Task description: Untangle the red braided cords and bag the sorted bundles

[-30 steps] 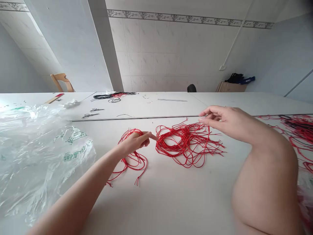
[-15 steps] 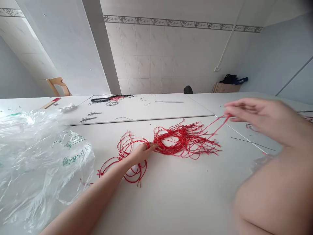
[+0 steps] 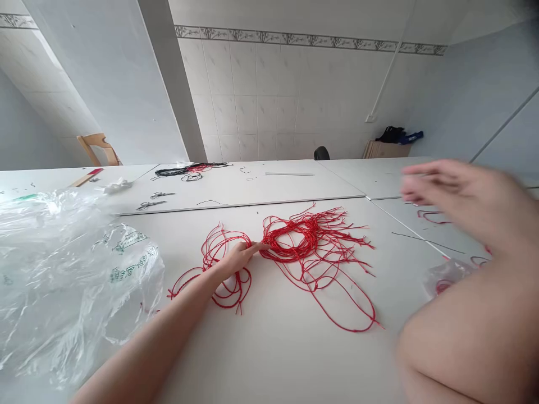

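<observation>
A coiled bundle of red cords [image 3: 309, 238] lies on the white table [image 3: 295, 348], its loose ends fanned to the right and one loop spread toward the front. My left hand [image 3: 242, 255] rests between this bundle and a smaller tangle of red cords [image 3: 219, 252], its fingertips on the bundle's left edge and its fingers closed on red cord. My right hand [image 3: 438, 182] is raised above the table to the right, blurred by motion, and no cord shows hanging from it; its fingers are partly smeared.
Crumpled clear plastic bags [image 3: 76, 280] cover the left side. Behind lie scissors [image 3: 154, 203], black cords [image 3: 177, 170] and a red-ended strip [image 3: 87, 177]. A small plastic bag [image 3: 448, 276] with red cord sits near my right forearm.
My right hand has let go of the red cord and moved slightly right. A loop of cord now lies toward the front of the bundle. My left hand has stayed nearly in place.
</observation>
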Demonstrator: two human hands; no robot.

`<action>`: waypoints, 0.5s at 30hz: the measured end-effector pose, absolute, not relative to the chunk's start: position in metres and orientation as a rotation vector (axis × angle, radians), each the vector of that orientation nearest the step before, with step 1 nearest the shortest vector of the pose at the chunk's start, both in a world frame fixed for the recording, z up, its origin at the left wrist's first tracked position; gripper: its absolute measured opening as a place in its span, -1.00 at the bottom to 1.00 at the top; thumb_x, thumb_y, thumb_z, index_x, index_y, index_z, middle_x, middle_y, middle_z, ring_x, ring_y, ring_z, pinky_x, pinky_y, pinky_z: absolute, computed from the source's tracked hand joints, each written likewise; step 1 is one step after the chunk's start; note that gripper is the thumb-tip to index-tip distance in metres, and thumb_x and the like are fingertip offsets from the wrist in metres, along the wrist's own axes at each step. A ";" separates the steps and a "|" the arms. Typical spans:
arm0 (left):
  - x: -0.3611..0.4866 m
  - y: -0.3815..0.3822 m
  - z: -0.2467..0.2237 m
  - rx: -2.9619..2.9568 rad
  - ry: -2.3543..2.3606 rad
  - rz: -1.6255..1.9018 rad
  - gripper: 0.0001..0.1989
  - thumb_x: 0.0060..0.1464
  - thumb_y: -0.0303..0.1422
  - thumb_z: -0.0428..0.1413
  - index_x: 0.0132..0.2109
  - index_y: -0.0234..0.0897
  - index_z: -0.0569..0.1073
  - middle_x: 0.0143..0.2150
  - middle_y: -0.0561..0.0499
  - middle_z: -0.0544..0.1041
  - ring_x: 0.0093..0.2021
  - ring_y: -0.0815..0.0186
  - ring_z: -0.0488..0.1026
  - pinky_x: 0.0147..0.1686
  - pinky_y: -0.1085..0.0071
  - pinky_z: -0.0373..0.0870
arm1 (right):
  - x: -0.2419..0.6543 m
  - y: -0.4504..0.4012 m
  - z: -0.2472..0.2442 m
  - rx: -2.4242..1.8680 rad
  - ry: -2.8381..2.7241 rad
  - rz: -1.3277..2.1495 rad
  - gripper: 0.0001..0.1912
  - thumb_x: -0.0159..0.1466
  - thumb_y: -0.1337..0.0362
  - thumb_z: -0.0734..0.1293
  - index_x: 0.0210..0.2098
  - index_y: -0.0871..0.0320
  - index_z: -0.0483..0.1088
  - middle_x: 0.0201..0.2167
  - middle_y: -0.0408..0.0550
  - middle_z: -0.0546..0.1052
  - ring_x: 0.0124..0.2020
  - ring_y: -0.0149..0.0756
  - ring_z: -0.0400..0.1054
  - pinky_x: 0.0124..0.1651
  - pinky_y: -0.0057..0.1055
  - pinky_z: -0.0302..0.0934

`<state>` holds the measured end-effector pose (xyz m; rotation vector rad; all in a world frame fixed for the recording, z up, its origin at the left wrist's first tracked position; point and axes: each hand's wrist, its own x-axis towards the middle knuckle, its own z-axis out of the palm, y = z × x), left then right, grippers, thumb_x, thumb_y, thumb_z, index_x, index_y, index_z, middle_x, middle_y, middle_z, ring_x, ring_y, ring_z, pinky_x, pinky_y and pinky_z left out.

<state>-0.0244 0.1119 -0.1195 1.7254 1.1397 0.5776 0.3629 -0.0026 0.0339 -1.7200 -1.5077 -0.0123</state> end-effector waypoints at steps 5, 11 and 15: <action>-0.035 0.115 -0.113 1.610 1.107 0.604 -0.40 0.30 0.02 -0.07 0.14 -0.31 0.60 -0.58 0.19 -0.06 -0.55 0.36 -0.14 -0.49 0.37 -0.12 | 0.280 0.017 0.020 -1.714 -2.016 0.466 -0.70 0.34 -0.05 0.31 -0.11 -0.03 0.52 -0.19 -0.12 0.64 -0.24 -0.20 0.50 -0.21 -0.31 0.28; -0.038 0.127 -0.119 1.521 1.031 0.611 -0.42 0.27 0.00 -0.02 0.14 -0.34 0.58 -0.49 0.02 0.38 -0.53 0.36 -0.09 -0.50 0.35 -0.08 | 0.267 0.011 -0.033 -1.868 -2.413 0.623 -0.83 0.34 0.19 0.27 -0.34 0.07 0.44 -0.43 -0.13 0.56 -0.40 -0.26 0.36 -0.36 -0.38 0.08; -0.035 0.125 -0.119 1.547 1.035 0.601 -0.46 0.27 -0.02 0.01 0.06 -0.34 0.63 -0.58 0.09 0.27 -0.54 0.36 -0.11 -0.49 0.35 -0.08 | 0.270 0.008 -0.036 -1.905 -2.381 0.581 -0.85 0.32 0.16 0.29 -0.29 0.05 0.46 -0.48 -0.17 0.52 -0.47 -0.29 0.28 -0.39 -0.39 0.05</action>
